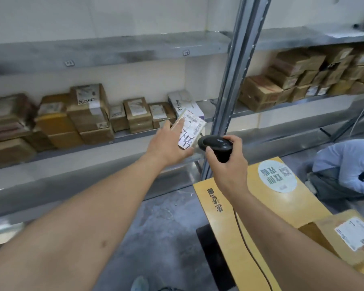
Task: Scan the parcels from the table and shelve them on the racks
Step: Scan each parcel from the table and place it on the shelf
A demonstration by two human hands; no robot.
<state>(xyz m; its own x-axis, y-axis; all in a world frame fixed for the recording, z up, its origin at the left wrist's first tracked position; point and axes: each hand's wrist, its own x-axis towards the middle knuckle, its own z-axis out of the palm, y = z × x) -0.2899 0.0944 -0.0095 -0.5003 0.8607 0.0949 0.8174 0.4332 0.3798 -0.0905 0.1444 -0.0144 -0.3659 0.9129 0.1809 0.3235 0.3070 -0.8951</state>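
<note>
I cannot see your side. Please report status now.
Left hand holds labelled parcel. Right hand grips scanner, aimed at it. Nothing between.

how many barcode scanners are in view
1: the black scanner is gripped in the right hand, aimed at the labelled parcel held by the left hand near the rack upright.

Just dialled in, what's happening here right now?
A person is scanning parcels at metal racks. The left hand holds a small white-labelled parcel up by the middle shelf, beside a row of brown cardboard boxes. The right hand has its grip round a black corded handheld scanner, aimed at the parcel's label. The parcel is not yet shelved. Lower right, a brown box with a white label waits, and another person in a light blue shirt crouches.
</note>
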